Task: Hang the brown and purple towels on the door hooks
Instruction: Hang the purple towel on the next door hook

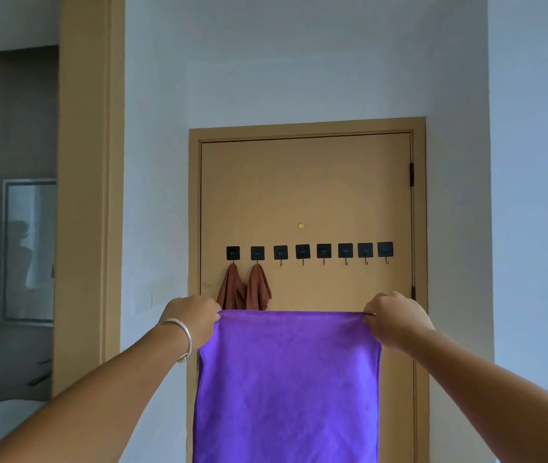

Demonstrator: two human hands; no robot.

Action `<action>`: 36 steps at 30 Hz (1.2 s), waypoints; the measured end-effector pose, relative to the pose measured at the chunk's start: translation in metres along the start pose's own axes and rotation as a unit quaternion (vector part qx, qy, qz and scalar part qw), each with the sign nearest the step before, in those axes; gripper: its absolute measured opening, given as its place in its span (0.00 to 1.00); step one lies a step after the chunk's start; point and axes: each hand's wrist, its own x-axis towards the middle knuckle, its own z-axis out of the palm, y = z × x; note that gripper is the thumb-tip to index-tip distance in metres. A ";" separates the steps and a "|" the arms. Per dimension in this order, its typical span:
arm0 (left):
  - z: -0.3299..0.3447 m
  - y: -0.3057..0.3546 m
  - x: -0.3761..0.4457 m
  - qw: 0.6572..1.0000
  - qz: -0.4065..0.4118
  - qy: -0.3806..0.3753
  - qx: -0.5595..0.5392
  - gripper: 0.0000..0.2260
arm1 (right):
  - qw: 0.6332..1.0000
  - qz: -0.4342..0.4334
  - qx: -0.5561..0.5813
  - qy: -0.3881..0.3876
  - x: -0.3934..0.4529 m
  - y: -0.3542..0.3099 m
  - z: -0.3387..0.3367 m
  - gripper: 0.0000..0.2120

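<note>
**Purple towel held spread before the door, two brown towels already on the hooks**

Purple towel is hanging flat and stretched wide in front of the lower half of the door, its top edge pulled taut and level between the two hands, its bottom running out past the lower edge of the view. The left hand is pinching the towel's upper left corner between curled fingers and thumb; a silver bangle is sitting on that wrist. The right hand is pinching the upper right corner in the same way, with a thin dark loop showing at the fingertips.

Eight black square hooks are lining up in a row across the door, below a small brass peephole. The first brown towel is hanging bunched from the hook nearest the door's left edge, and the second brown towel is hanging from the next hook, the two just beside each other. Their lower ends are disappearing behind the purple towel's top edge. The six hooks toward the door's right edge are carrying nothing.

A tan door frame is standing at the left, with a dim room beyond it. No writing or brand mark is showing legibly anywhere.
</note>
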 end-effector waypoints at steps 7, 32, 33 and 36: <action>0.070 -0.021 0.106 0.998 0.026 0.036 -0.052 0.12 | 0.999 0.029 -0.015 -0.002 0.095 -0.004 0.063 0.15; 0.258 -0.046 0.388 0.989 0.063 0.087 -0.106 0.11 | 0.997 0.048 0.044 0.040 0.391 0.010 0.264 0.14; 0.261 -0.043 0.398 0.986 0.071 0.099 -0.112 0.12 | 0.997 0.033 0.064 0.037 0.403 0.015 0.271 0.14; 0.271 -0.038 0.425 0.978 0.102 0.123 -0.137 0.21 | 0.996 -0.009 0.086 0.030 0.435 0.028 0.289 0.17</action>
